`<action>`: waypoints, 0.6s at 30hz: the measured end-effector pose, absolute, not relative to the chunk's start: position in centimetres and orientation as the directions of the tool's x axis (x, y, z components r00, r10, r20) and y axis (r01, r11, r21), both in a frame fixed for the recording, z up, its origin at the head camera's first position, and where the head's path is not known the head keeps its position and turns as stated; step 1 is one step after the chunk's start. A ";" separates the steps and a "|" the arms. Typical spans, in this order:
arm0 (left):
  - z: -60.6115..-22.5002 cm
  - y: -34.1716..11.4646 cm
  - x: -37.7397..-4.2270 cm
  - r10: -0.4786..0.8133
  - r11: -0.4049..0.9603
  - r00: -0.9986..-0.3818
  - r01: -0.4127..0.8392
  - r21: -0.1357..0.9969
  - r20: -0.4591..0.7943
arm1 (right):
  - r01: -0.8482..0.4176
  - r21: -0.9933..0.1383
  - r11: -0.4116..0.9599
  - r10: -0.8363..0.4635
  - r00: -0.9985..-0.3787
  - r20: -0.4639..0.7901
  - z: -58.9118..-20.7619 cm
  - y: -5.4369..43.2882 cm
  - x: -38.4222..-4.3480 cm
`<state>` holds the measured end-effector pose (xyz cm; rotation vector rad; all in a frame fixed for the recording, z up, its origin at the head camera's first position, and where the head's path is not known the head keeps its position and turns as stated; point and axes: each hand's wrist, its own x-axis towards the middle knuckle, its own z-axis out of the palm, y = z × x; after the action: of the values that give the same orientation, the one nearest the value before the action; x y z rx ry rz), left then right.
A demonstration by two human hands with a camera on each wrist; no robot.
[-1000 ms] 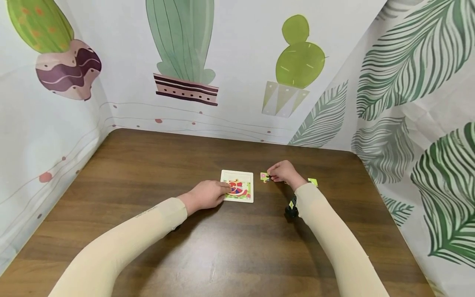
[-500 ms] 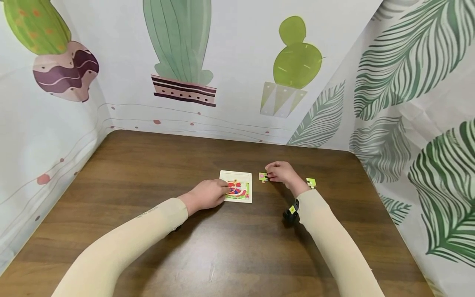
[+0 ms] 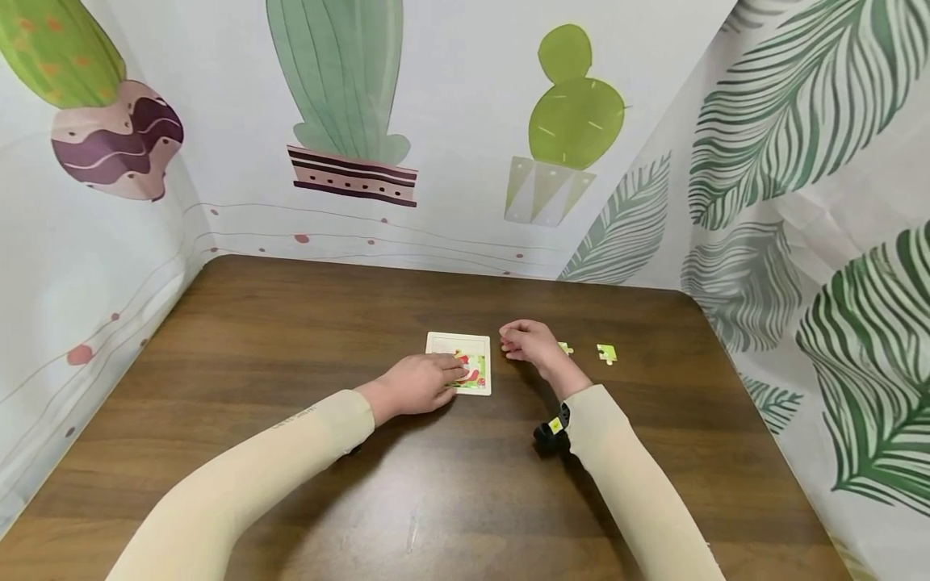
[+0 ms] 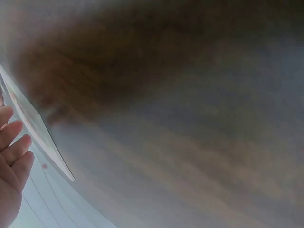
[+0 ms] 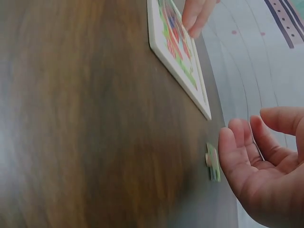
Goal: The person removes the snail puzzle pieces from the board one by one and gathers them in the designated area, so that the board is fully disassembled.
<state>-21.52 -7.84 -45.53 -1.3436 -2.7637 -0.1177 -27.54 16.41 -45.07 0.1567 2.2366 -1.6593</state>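
A white-framed jigsaw tray (image 3: 458, 335) lies on the wooden table, its lower part filled with a red, green and blue picture. My left hand (image 3: 420, 383) lies over the tray's left side with fingers stretched across the picture. To the right of the tray, my right hand (image 3: 534, 345) hovers with fingers loosely bent and nothing between them in the right wrist view. A puzzle piece (image 5: 213, 162) sits on the table close by those fingertips. Two light-green puzzle pieces lie farther right: one (image 3: 565, 349) partly behind the hand, another (image 3: 606, 353) in full view.
The brown wooden table (image 3: 436, 484) runs back to a white cloth wall printed with cacti (image 3: 576, 121) and leaves. A black wrist camera (image 3: 550, 436) hangs below the right sleeve, close over the table.
My left hand has slid right, covering more of the picture. My right hand has shifted left over the flower piece, hiding it in the head view and uncovering a green piece behind.
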 end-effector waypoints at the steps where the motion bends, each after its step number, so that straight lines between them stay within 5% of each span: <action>1: -45.6 -7.7 -21.5 0.785 0.612 -0.613 0.790 0.039 0.087 | 0.290 -0.905 0.311 -0.120 -0.933 -0.340 -45.0 16.2 -27.5; 18: -46.2 -7.4 -21.2 0.772 0.631 -0.631 0.775 0.024 0.075 | 0.274 -0.869 0.412 -0.127 -0.927 -0.353 -44.9 14.0 -27.6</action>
<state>-21.21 -7.41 -46.17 -1.3223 -2.7855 -0.0829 -27.62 14.03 -44.94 0.1261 2.3088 -1.5217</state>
